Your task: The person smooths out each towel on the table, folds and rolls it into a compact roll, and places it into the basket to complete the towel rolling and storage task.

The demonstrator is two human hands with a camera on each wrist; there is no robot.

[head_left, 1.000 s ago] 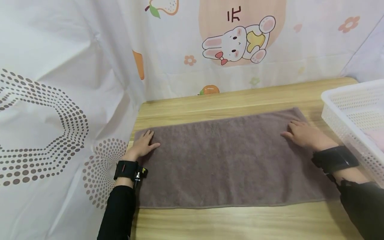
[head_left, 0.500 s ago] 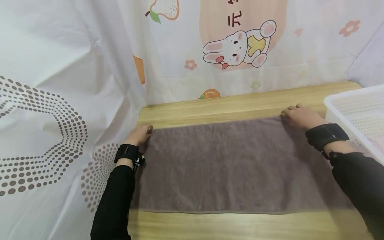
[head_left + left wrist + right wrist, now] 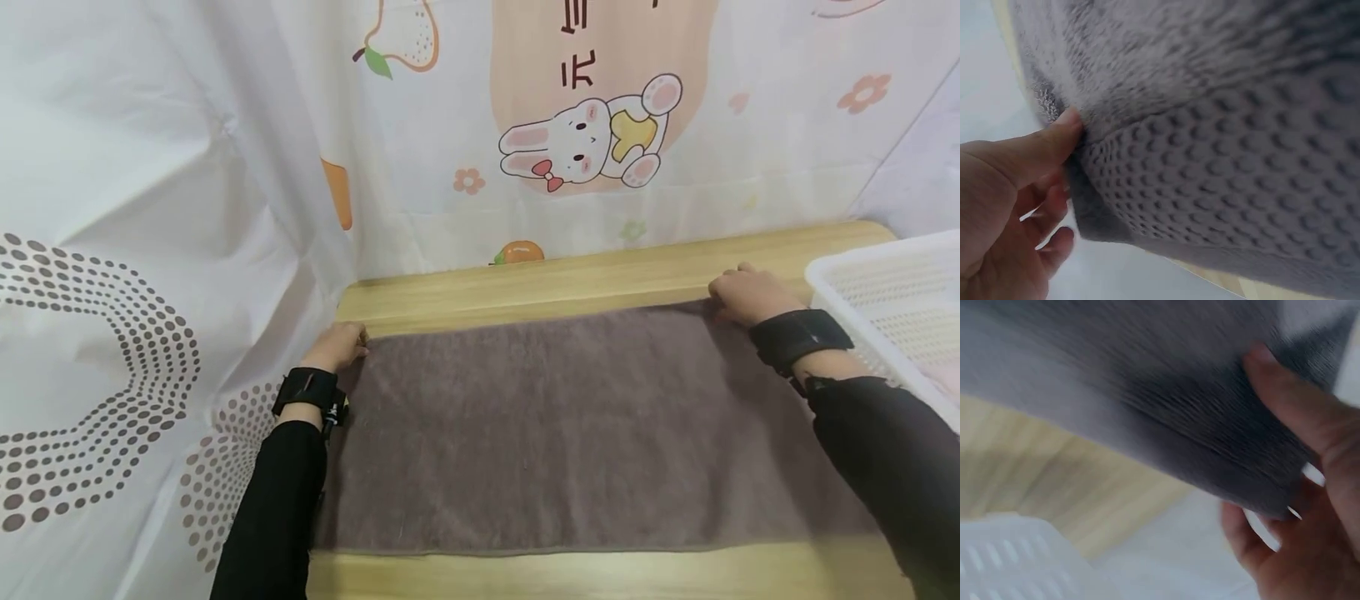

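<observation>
A grey-brown towel (image 3: 540, 433) lies spread over the wooden table, its long sides running left to right. At its far left corner my left hand (image 3: 337, 347) pinches the edge; in the left wrist view the thumb presses the cloth (image 3: 1147, 81) against the fingers, and a dimpled pattern shows on part of it. My right hand (image 3: 750, 293) pinches the far right corner, which is lifted slightly. In the right wrist view the thumb lies on top of the towel (image 3: 1197, 406), with the fingers beneath it, partly hidden.
A white perforated plastic basket (image 3: 847, 292) stands at the right, close to my right forearm, with something pale pink inside. The wooden table (image 3: 600, 575) shows along the towel's near and far sides. White printed curtains (image 3: 420, 192) hang behind and at the left.
Both hands have gone from resting flat on the towel to pinching its far corners. The right hand moved up to the far edge and the towel's corner there has risen a little.
</observation>
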